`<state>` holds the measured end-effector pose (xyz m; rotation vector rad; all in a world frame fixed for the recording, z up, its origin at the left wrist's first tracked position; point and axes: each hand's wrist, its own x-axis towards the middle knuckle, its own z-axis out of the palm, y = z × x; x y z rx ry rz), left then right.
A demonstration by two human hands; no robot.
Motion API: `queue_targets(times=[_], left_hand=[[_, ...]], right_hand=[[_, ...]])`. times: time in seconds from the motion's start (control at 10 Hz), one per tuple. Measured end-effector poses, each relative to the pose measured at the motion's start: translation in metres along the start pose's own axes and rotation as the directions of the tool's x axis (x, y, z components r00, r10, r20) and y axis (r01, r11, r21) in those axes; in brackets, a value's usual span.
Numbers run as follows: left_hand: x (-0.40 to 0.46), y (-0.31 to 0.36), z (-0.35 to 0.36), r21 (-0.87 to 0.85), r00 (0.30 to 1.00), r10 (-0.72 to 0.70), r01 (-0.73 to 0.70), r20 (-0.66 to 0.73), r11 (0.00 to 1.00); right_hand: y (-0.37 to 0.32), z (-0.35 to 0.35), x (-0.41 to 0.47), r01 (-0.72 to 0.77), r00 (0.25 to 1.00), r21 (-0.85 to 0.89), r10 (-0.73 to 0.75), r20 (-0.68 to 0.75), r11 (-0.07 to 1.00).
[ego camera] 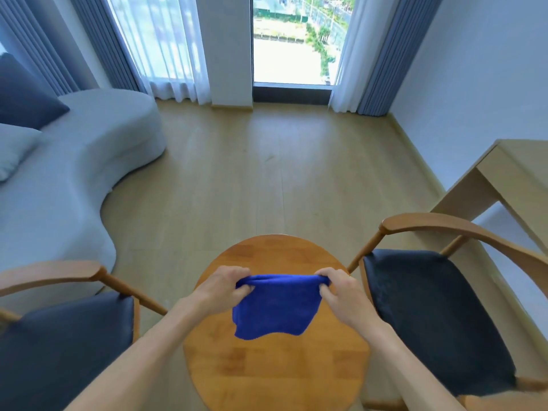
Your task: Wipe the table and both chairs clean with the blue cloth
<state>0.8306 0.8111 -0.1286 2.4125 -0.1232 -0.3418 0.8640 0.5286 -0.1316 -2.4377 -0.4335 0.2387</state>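
A blue cloth point(274, 307) hangs spread above the small round wooden table point(275, 369). My left hand point(222, 287) pinches its upper left corner and my right hand point(341, 292) pinches its upper right corner, stretching the top edge between them. The cloth's lower edge droops toward the tabletop; whether it touches the wood I cannot tell. A wooden chair with a dark seat point(68, 345) stands left of the table. A matching chair point(436, 315) stands on its right.
A pale grey curved sofa point(74, 179) with cushions fills the left side. A light wooden desk point(504, 176) stands against the right wall. Wooden floor point(267, 173) stretches ahead to curtained windows.
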Motion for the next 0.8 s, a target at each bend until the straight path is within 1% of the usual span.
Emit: queue_targets(times=[0.1,0.2,0.3,0.4,0.5,0.6,0.7,0.8], left_hand=[[0.0,0.002,0.003,0.042,0.999,-0.014,0.013,0.03,0.999],[-0.003,0.0,0.013,0.084,0.996,0.014,-0.021,0.083,0.996],[-0.004,-0.007,0.031,0.084,0.989,-0.018,0.006,0.148,0.996],[-0.004,-0.017,0.051,0.052,0.973,-0.093,0.083,0.213,0.995],[0.004,-0.031,0.07,0.019,0.951,-0.164,0.165,0.26,0.986],[0.024,-0.049,0.088,0.046,0.916,-0.257,0.255,0.309,0.966],[0.048,-0.077,0.113,0.142,0.902,-0.384,0.361,0.2,0.922],[0.063,-0.094,0.121,0.183,0.872,-0.479,0.456,0.105,0.871]], right_hand=[[0.001,-0.004,-0.003,-0.022,0.999,-0.014,0.022,0.032,1.0],[0.009,0.001,-0.009,-0.027,0.998,-0.051,0.03,0.06,0.998],[0.021,0.011,-0.015,-0.054,0.989,-0.069,0.063,0.131,0.996],[0.032,0.022,-0.016,-0.128,0.966,-0.07,0.14,0.217,0.989],[0.048,0.034,-0.009,-0.201,0.923,-0.071,0.214,0.319,0.977],[0.065,0.055,0.012,-0.299,0.87,-0.063,0.299,0.392,0.952],[0.085,0.086,0.039,-0.426,0.867,0.001,0.407,0.287,0.905],[0.095,0.108,0.056,-0.443,0.864,-0.02,0.433,0.256,0.896]])
